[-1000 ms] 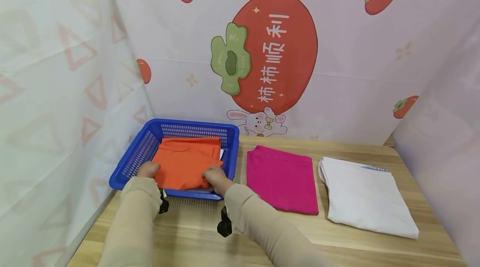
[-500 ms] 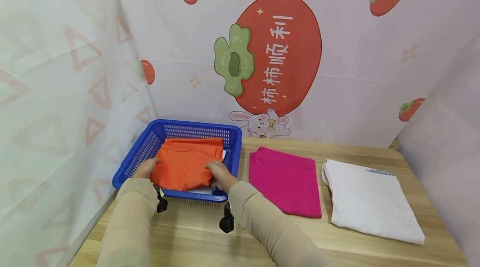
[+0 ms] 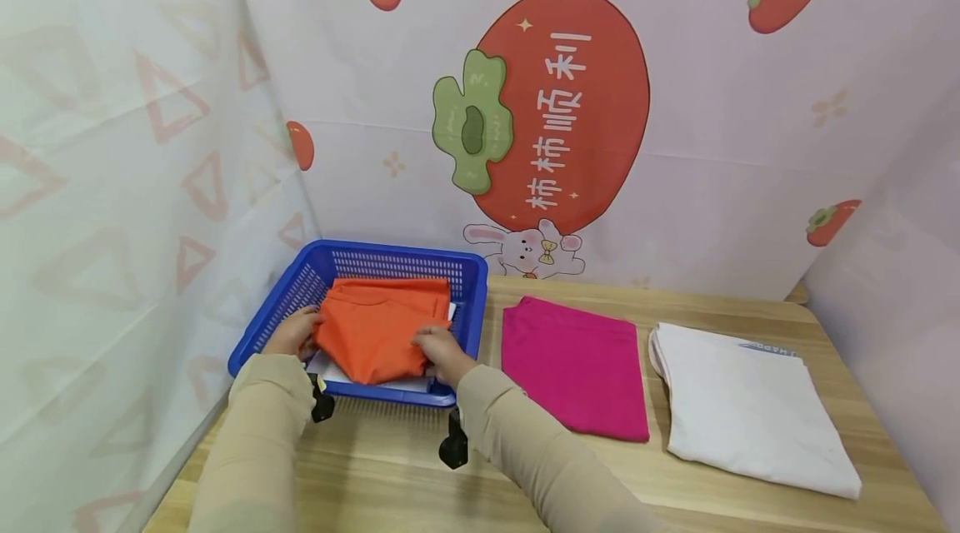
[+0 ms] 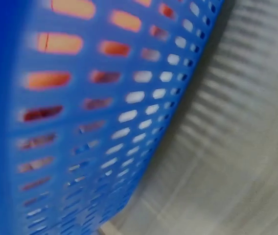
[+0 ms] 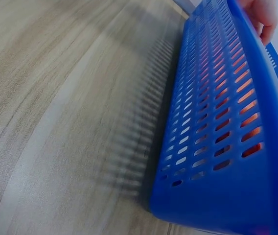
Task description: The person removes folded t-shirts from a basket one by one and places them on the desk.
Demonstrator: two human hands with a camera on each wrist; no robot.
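Note:
A folded orange garment [image 3: 378, 337] lies inside a blue plastic basket [image 3: 476, 300], its front edge lifted and bunched toward the middle. My left hand [image 3: 291, 333] holds its left side, fingers over the cloth. At the right side my right hand [image 3: 442, 352] pinches the fabric, thumb hidden. White cloth [image 3: 327, 368] shows beneath the orange one, along the basket's front. Both wrist views mostly look at the perforated basket wall [image 4: 100, 112], with orange and white showing through its slots. In the right wrist view, fingers [image 5: 265, 19] appear past the basket rim [image 5: 271, 127].
Right of the basket, a folded magenta garment [image 3: 573, 366] lies flat on the wooden table [image 3: 390, 466]. Beyond it is a folded white garment [image 3: 753, 408] with blue print. Patterned cloth walls [image 3: 360, 200] stand behind and at both sides.
The orange garment's front edge has come up and drawn inward, uncovering more white cloth below. Both hands stay at its sides. The head view has shifted slightly.

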